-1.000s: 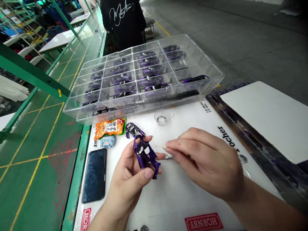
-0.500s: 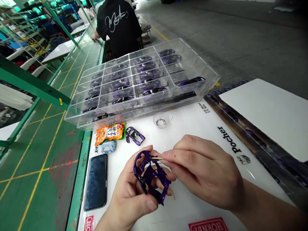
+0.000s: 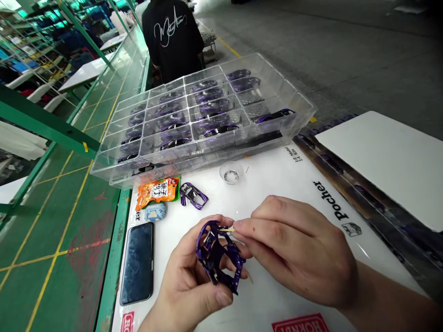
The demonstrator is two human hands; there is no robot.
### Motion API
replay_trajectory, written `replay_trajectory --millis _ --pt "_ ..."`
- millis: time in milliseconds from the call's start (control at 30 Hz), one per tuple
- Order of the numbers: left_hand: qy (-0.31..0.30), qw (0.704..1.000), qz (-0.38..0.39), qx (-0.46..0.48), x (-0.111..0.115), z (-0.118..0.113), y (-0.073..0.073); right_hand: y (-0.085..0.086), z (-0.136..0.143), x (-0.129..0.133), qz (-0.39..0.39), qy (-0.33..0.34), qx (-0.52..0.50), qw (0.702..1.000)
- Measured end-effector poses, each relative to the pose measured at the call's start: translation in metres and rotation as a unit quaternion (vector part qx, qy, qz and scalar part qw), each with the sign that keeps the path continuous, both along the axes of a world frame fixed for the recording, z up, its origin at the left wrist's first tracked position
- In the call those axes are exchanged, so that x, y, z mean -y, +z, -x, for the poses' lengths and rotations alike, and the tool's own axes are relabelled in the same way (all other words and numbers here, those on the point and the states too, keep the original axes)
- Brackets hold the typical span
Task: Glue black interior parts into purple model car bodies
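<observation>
A purple model car body shell (image 3: 218,258) is tilted in my left hand (image 3: 188,281), its hollow inside facing me. The thumb presses on its lower edge and the fingers wrap round behind it. Between thumb and forefinger of my right hand (image 3: 297,249) is a thin wooden toothpick (image 3: 226,229). Its tip meets the upper right part of the shell; the exact contact point is too small to make out. Beyond my hands lies another purple car shell (image 3: 194,195) on the white table. A small clear dish (image 3: 231,173) stands to its right.
A clear compartment tray (image 3: 204,124) full of purple car shells spans the back. At left lie a phone (image 3: 137,263), a blue case (image 3: 155,212) and an orange snack packet (image 3: 157,190). At right, a white board (image 3: 384,166) covers another tray. A person (image 3: 173,41) sits ahead.
The shell has turned slightly in my left hand and shifted a little to the right. The toothpick stays against its upper right part. The person ahead has drawn an arm in.
</observation>
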State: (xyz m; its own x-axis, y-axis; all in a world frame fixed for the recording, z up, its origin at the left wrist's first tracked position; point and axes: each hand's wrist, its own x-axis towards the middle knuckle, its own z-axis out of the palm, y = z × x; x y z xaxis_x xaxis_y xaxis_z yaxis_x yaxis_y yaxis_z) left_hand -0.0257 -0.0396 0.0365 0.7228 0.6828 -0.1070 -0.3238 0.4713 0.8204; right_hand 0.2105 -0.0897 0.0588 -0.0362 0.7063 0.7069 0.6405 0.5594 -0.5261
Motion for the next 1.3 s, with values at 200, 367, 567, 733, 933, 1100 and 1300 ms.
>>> replay_trajectory --millis 200,367,567,733,933,1100,1300 --pt "-0.009 1.0 -0.002 -0.003 -0.0001 0.0016 -0.0023 -0.001 -0.0005 -0.001 -0.004 0.001 -0.006 1.0" --pt "-0.009 1.0 0.002 0.0 -0.0006 0.0006 -0.0006 -0.0022 0.0009 -0.001 0.003 -0.005 0.006 1.0" --pt "-0.006 1.0 -0.005 -0.008 -0.0007 -0.0014 0.0027 -0.0025 -0.0004 0.0001 0.004 0.002 0.008 1.0" --pt "0.003 1.0 -0.011 -0.011 0.0008 -0.0016 0.0009 -0.001 0.0 0.0002 0.001 -0.004 0.011 1.0" --pt "-0.014 1.0 -0.001 0.018 -0.0004 0.0007 -0.0025 -0.0025 0.0003 0.0009 0.004 -0.003 0.009 1.0" --pt "-0.011 1.0 -0.008 0.013 -0.0011 0.0005 -0.0022 -0.0039 0.0007 -0.0002 0.001 -0.003 0.014 1.0" --pt "-0.003 1.0 -0.008 0.002 0.0002 -0.0003 -0.001 -0.0037 -0.0001 -0.0001 -0.003 -0.001 0.013 1.0"
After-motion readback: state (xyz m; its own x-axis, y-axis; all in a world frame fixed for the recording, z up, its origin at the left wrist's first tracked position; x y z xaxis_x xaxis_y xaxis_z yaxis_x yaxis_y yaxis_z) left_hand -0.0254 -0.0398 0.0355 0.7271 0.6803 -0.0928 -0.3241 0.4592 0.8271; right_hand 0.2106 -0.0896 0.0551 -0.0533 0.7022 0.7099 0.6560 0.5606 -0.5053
